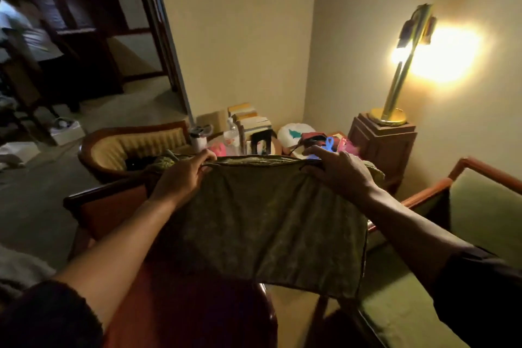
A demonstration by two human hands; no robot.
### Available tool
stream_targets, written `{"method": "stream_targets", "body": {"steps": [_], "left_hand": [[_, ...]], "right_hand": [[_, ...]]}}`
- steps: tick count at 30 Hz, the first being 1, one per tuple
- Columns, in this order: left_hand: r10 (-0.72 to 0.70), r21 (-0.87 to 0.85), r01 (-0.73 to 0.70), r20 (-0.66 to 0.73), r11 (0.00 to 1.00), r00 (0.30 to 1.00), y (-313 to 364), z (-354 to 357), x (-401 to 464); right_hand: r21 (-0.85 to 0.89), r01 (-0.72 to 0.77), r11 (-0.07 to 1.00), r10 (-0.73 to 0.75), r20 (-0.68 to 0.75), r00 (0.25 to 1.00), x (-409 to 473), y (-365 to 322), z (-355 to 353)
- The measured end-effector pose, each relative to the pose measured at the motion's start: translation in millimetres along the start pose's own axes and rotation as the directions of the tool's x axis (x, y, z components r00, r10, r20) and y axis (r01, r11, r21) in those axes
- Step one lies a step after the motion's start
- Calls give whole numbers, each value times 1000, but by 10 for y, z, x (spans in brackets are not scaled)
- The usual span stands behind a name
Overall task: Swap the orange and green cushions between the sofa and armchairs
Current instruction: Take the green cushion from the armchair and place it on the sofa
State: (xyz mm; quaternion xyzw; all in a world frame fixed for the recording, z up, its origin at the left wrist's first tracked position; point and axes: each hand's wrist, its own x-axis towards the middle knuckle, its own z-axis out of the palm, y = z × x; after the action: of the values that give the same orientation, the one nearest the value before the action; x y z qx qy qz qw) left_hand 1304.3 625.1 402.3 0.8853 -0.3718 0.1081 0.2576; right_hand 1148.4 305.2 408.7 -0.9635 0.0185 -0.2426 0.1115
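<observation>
A green patterned cushion (262, 223) hangs in front of me, held up by its top edge. My left hand (180, 175) grips the top left corner and my right hand (339, 171) grips the top right corner. The cushion hangs above an orange-upholstered armchair (110, 206) with a dark wooden frame, hiding most of its seat. To the right stands a green-upholstered sofa (480, 206) with an orange wooden arm. No orange cushion shows in this view.
A second armchair with a striped yellow back (141, 144) stands behind. A cluttered side table (282, 135) holds books, bottles and bags in the corner. A lit brass lamp (401, 65) stands on a wooden pedestal (381, 147). A person (25, 34) is in the doorway, far left.
</observation>
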Motion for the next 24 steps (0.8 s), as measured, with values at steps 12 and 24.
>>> {"method": "stream_targets", "body": {"steps": [12, 24], "left_hand": [[396, -79, -396, -13, 915, 918, 2562, 2209, 1882], [673, -375, -584, 171, 720, 719, 4714, 4025, 2961]], "right_hand": [[-140, -409, 902, 400, -85, 912, -1192, 2824, -1326], [-134, -813, 567, 801, -140, 582, -2507, 4522, -2022]]}}
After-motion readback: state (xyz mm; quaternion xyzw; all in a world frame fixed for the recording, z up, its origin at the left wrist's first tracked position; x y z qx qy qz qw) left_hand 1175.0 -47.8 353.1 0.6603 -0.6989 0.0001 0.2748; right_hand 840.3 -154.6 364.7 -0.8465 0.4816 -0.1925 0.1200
